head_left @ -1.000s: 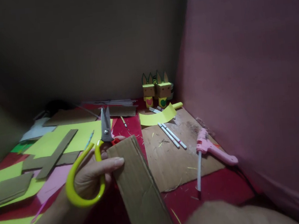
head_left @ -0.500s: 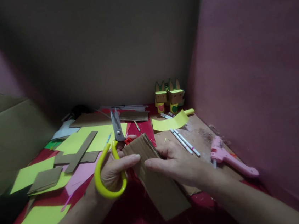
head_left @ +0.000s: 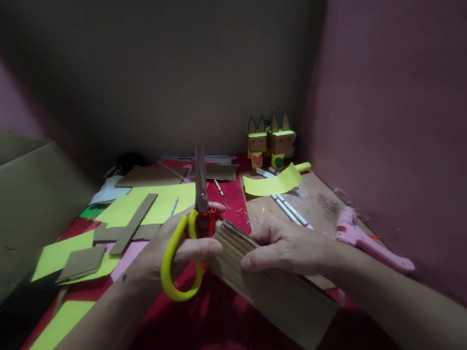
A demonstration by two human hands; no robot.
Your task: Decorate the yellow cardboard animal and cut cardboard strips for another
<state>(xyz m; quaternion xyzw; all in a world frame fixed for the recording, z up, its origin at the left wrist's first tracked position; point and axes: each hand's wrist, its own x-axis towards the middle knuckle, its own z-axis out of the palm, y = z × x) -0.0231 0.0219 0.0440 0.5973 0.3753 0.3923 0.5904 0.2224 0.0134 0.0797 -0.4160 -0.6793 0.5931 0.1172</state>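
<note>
Yellow-handled scissors [head_left: 180, 258] hang on my left hand [head_left: 182, 241], blades pointing up and away, with the thumb through one loop. That same thumb reaches the near end of a brown corrugated cardboard strip [head_left: 275, 293]. My right hand [head_left: 285, 245] pinches the strip from its right side, thumb on top and fingers beneath. The strip slants down to the right and shows creases between my two thumbs. A small red piece [head_left: 212, 220] shows beside the scissors' pivot; I cannot make out whether it belongs to them.
Yellow paper sheets [head_left: 131, 208] and cardboard scraps [head_left: 82, 263] lie to the left. On the right are a pink glue gun [head_left: 370, 244], white markers [head_left: 289, 211] and a curled yellow strip [head_left: 274, 183] on a cardboard mat [head_left: 257, 208]. Two cardboard figures [head_left: 269, 140] stand at the back.
The cardboard strip has swung so its lower end lies further right. The scissors have turned more upright and edge-on. Both hands keep their hold, and the view has shifted slightly.
</note>
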